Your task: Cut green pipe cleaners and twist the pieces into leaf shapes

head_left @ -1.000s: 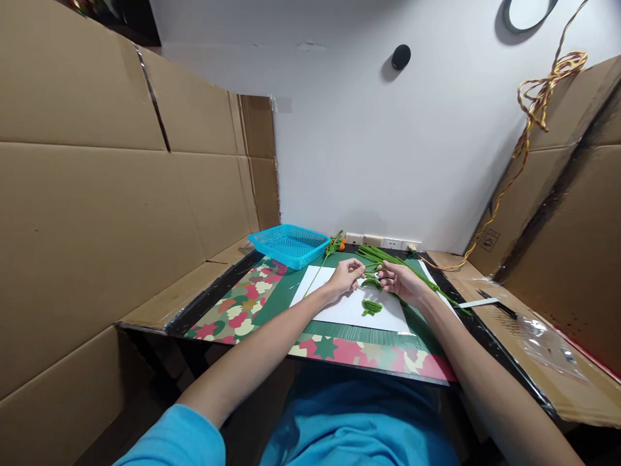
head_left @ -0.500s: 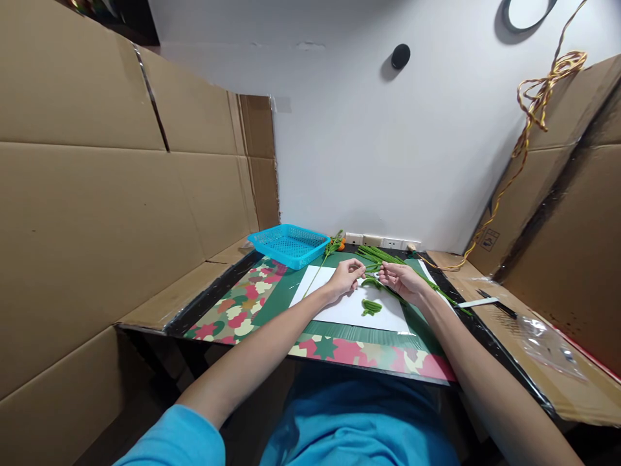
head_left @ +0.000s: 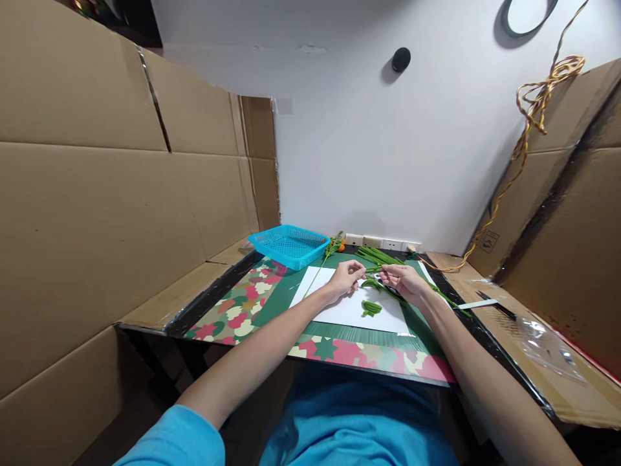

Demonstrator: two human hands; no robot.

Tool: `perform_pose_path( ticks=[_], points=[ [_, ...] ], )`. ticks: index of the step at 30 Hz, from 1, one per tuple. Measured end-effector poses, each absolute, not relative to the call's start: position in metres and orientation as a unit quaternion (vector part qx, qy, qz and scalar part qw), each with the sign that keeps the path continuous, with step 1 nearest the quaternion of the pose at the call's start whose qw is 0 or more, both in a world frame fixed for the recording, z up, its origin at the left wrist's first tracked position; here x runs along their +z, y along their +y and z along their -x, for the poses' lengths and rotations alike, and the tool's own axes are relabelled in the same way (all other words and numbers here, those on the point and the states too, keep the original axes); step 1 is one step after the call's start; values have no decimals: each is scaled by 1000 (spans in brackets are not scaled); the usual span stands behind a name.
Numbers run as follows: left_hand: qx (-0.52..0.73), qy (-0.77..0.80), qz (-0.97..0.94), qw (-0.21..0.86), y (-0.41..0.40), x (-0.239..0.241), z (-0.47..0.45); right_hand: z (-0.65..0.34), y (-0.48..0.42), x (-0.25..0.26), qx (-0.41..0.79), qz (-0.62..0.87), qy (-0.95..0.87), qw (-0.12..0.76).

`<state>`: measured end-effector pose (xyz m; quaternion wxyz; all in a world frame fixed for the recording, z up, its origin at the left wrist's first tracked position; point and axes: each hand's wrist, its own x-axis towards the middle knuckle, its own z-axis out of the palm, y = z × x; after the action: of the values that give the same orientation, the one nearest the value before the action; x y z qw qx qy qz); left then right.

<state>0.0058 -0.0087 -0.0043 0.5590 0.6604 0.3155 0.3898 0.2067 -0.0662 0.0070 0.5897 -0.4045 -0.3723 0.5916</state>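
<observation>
In the head view, a thin, fuzzy green stem (head_left: 372, 269) spans the gap between both hands, its long axis running crosswise above a white paper sheet (head_left: 345, 312). The left hand (head_left: 345, 277) pinches one end, fingers narrow; the right hand (head_left: 400, 279), equally near, pinches the other end, fingertips together.
</observation>
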Motion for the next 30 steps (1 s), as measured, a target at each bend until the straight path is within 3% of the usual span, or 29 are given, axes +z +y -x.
perform_pose_path(
  ticks=[30],
  points=[
    [388, 315, -662, 558, -14, 1, -6, -203, -68, 8, 558, 417, -406, 592]
  ],
)
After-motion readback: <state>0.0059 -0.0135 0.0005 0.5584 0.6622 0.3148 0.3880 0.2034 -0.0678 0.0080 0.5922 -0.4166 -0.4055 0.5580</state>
